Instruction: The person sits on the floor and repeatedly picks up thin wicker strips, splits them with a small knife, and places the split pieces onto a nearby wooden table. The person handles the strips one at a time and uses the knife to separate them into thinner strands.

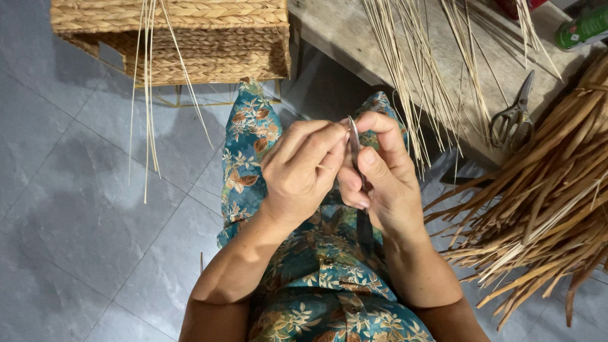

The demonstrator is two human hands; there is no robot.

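Observation:
Both hands meet above my lap, over a teal flower-patterned garment (316, 278). My right hand (380, 174) grips a small knife (354, 142) with its metal blade pointing up and its dark handle running down past the palm. My left hand (301, 171) presses its fingertips against the blade's side and pinches a thin pale straw strip (324, 168) that is barely visible between the fingers.
A woven basket (190, 38) with loose straw strands (149, 95) hanging from it sits at the upper left on the grey tiled floor (82, 190). A low wooden board (443, 57) holds more pale strands and scissors (513, 114). A heap of brown dried reeds (551, 196) lies right. A green bottle (586, 25) is at the top right.

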